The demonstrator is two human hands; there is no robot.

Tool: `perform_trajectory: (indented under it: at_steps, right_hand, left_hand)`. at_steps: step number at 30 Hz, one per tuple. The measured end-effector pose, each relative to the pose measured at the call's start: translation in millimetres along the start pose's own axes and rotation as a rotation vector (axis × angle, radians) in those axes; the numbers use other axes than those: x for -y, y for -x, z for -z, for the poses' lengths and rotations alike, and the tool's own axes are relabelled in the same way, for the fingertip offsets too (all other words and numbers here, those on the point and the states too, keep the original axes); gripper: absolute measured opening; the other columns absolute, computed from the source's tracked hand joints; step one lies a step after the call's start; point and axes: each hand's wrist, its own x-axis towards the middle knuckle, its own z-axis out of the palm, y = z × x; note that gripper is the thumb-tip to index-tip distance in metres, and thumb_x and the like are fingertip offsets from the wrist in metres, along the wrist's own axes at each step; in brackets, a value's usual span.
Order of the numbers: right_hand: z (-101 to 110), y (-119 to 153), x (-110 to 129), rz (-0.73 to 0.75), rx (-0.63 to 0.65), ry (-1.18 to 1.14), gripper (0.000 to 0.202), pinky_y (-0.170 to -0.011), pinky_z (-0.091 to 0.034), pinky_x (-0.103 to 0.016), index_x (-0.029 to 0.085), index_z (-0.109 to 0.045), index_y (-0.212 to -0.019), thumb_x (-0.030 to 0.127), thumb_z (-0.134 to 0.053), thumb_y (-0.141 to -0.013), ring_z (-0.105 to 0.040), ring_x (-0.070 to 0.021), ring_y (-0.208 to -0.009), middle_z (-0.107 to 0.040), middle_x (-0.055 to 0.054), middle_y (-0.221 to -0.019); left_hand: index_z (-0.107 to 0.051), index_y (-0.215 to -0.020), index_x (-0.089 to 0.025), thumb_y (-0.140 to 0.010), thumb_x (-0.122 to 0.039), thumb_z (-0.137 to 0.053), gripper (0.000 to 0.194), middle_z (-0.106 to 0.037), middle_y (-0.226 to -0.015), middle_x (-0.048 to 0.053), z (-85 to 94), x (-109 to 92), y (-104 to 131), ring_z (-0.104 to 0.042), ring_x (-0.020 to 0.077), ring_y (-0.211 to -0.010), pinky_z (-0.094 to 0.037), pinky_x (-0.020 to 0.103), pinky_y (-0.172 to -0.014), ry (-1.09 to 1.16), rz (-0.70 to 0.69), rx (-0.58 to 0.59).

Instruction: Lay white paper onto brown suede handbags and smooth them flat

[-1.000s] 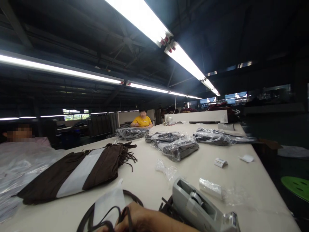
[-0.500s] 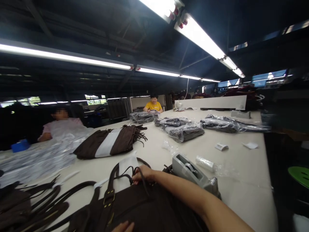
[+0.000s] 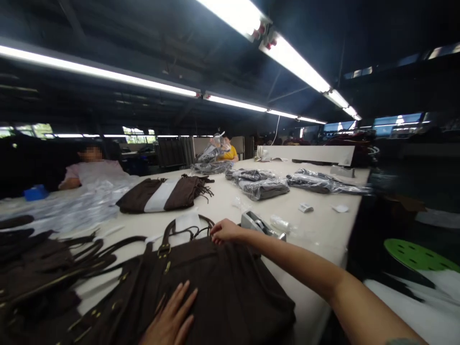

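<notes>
On the far left, loose brown straps lay in a heap on the table. Next to them sat the big brown bag, flat on the table in front of the person. The left hand lay open on the bag with fingers spread, gripping nothing, likely to hold it flat. The right hand pinched the bag's top edge by the handle. A tape holder stood just beside it, easy to reach.
</notes>
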Motion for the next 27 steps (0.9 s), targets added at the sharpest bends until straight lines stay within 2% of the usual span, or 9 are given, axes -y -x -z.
perform_trajectory:
  at_steps: [4, 7, 10, 12, 15, 18, 21, 24, 27]
  right_hand:
    - [-6.0, 70.4, 23.4, 0.190, 0.090, 0.099, 0.016, -0.076, -0.047, -0.021, 0.015, -0.072, -0.093, 0.010, -0.064, -0.080, -0.062, -0.0131, -0.078, -0.068, 0.000, -0.082]
    - [-17.1, 132.1, 32.3, 0.509, 0.177, 0.355, 0.022, -0.091, -0.042, -0.024, 0.016, -0.072, -0.101, 0.026, -0.073, -0.081, -0.060, -0.0169, -0.097, -0.067, -0.004, -0.101]
    - [-30.6, 180.9, 19.1, 0.822, 0.221, 0.713, 0.046, -0.101, -0.038, -0.030, 0.016, -0.065, -0.118, 0.043, -0.073, -0.081, -0.054, -0.0213, -0.112, -0.060, -0.009, -0.121]
    - [-37.5, 199.5, -0.2, 0.876, 0.204, 0.860, 0.057, -0.107, -0.034, -0.036, 0.018, -0.055, -0.131, 0.048, -0.068, -0.084, -0.047, -0.0242, -0.123, -0.052, -0.011, -0.134]
    - [-42.8, 207.4, -32.2, 0.872, 0.165, 0.930, 0.048, -0.113, -0.025, -0.045, 0.023, -0.042, -0.142, 0.041, -0.050, -0.098, -0.035, -0.0260, -0.135, -0.044, -0.008, -0.144]
    - [-43.8, 199.3, -54.0, 0.809, 0.187, 0.823, 0.043, -0.114, -0.026, -0.038, 0.028, -0.038, -0.145, 0.024, -0.037, -0.102, -0.038, -0.0215, -0.135, -0.045, -0.005, -0.144]
    - [-41.0, 183.3, -62.0, 0.717, 0.245, 0.686, 0.055, -0.107, -0.035, -0.024, 0.026, -0.035, -0.147, 0.009, -0.040, -0.095, -0.046, -0.0166, -0.129, -0.047, -0.005, -0.142]
    - [-35.5, 166.3, -64.3, 0.690, 0.281, 0.609, 0.068, -0.105, -0.036, -0.021, 0.027, -0.037, -0.146, -0.002, -0.042, -0.084, -0.049, -0.0147, -0.126, -0.049, -0.002, -0.140]
    - [-31.9, 157.2, -67.7, 0.717, 0.274, 0.591, 0.070, -0.105, -0.036, -0.021, 0.025, -0.041, -0.144, -0.005, -0.040, -0.081, -0.049, -0.0143, -0.125, -0.051, -0.003, -0.139]
  left_hand:
    - [-0.039, -0.138, -0.036, -0.095, -0.042, -0.035, 0.044, -0.035, -0.150, 0.003, 22.0, -16.0, -3.2, -0.036, 0.0243, -0.137, -0.040, 0.050, -0.108, 0.050, 0.088, 0.117]
    - [-0.041, -0.138, -0.033, -0.094, -0.043, -0.035, 0.045, -0.036, -0.150, 0.004, 31.6, -21.5, -4.1, -0.035, 0.0251, -0.138, -0.035, 0.052, -0.110, 0.092, 0.103, 0.145]
    - [-0.043, -0.137, -0.032, -0.094, -0.041, -0.037, 0.045, -0.037, -0.150, 0.004, 34.1, -22.1, -3.6, -0.034, 0.0250, -0.138, -0.034, 0.052, -0.111, 0.134, 0.106, 0.142]
    - [-0.044, -0.136, -0.031, -0.094, -0.042, -0.038, 0.044, -0.038, -0.149, 0.004, 34.9, -21.6, -3.9, -0.034, 0.0236, -0.138, -0.032, 0.050, -0.112, 0.156, 0.117, 0.137]
    - [-0.050, -0.132, -0.032, -0.092, -0.047, -0.042, 0.043, -0.043, -0.146, 0.003, 42.0, -22.3, -4.2, -0.037, 0.0227, -0.137, -0.031, 0.049, -0.112, 0.230, 0.143, 0.117]
    - [-0.056, -0.127, -0.031, -0.091, -0.053, -0.042, 0.045, -0.048, -0.143, 0.003, 57.1, -24.5, 1.2, -0.039, 0.0238, -0.135, -0.032, 0.048, -0.111, 0.367, 0.162, 0.109]
    - [-0.053, -0.130, -0.035, -0.088, -0.056, -0.044, 0.047, -0.047, -0.143, 0.001, 69.9, -24.7, 15.7, -0.038, 0.0238, -0.136, -0.030, 0.049, -0.111, 0.448, 0.144, 0.179]
    - [-0.042, -0.137, -0.039, -0.076, -0.060, -0.062, 0.067, -0.038, -0.149, 0.000, 70.0, -21.8, 34.1, -0.033, 0.0266, -0.139, -0.030, 0.051, -0.109, 0.389, 0.062, 0.246]
    - [-0.028, -0.142, -0.041, -0.080, -0.042, -0.062, 0.071, -0.037, -0.149, 0.000, 59.0, -19.6, 47.8, -0.034, 0.0265, -0.138, -0.031, 0.053, -0.108, 0.206, -0.019, 0.232]
